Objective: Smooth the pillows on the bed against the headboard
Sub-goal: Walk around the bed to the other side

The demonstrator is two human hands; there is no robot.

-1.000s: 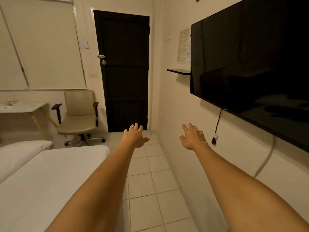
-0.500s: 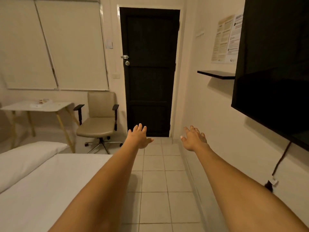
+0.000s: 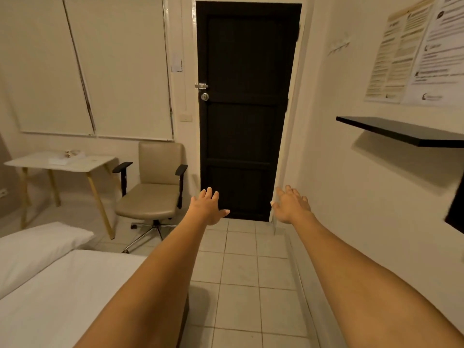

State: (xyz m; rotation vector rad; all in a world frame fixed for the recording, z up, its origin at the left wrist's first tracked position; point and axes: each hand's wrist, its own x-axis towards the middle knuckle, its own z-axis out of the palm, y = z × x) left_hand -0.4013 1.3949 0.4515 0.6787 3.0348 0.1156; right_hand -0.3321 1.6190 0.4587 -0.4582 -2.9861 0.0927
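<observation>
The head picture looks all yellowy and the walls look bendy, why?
Head view: warm dim indoor light tints the walls, the bed and the floor tiles yellowish; the wide-angle lens bows straight lines such as the blinds and stretches both forearms near the bottom edge; the posters look soft, their text unreadable.

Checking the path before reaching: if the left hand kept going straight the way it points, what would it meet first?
Probably the dark door; the left hand hangs open over bare floor tiles, though depth is unclear.
</observation>
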